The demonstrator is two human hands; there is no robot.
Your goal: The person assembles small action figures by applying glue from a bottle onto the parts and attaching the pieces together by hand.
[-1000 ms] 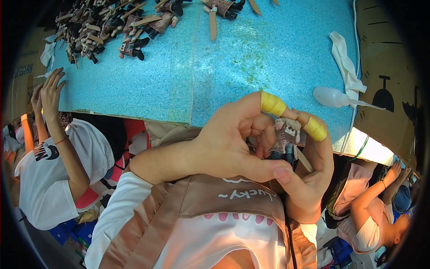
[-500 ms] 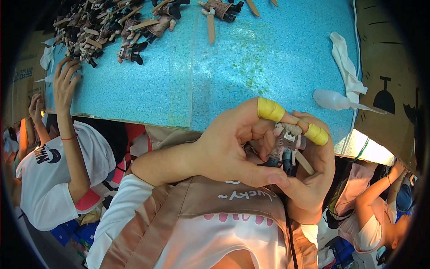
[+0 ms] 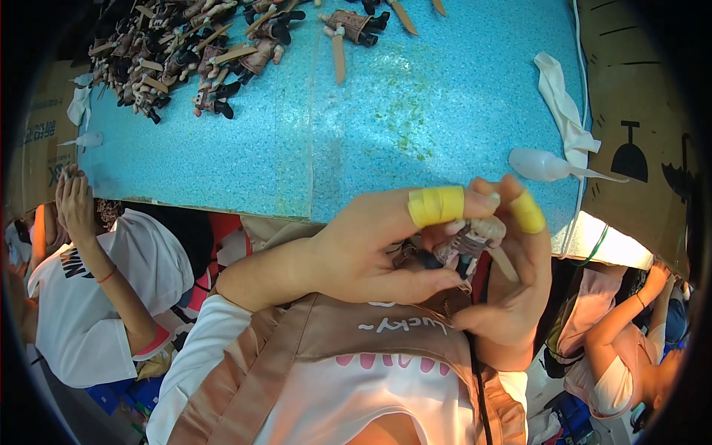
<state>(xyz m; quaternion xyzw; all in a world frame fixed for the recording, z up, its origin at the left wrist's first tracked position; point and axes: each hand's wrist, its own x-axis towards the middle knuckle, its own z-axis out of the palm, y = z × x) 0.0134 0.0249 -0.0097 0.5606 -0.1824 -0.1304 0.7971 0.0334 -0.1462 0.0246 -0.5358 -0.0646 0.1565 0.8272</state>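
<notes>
A small toy figurine (image 3: 471,243) with pale hair, a brownish outfit and dark boots is held between my hands above the table's near edge. My left hand (image 3: 386,245) is closed on its body, with thumb and fingers around it. My right hand (image 3: 523,274) curls its fingers around the far side and head of the figurine, its thumb lower down and off the boots. A tan blade-shaped piece (image 3: 503,265) sticks out from the figurine toward my right fingers. Yellow tape wraps a finger on each hand. My palms hide part of the figurine.
A blue speckled table (image 3: 245,163) bears a pile of similar figurines (image 3: 170,55) at far left and a single figurine (image 3: 356,26) at the back. A squeeze bottle (image 3: 538,163) and white cloth (image 3: 561,104) lie right. Co-workers sit left (image 3: 111,289) and right (image 3: 612,334).
The figurine has tilted in my hands, and my right thumb has moved down off it. My left fingers have shifted over its head. The left co-worker's hand has drawn back from the pile.
</notes>
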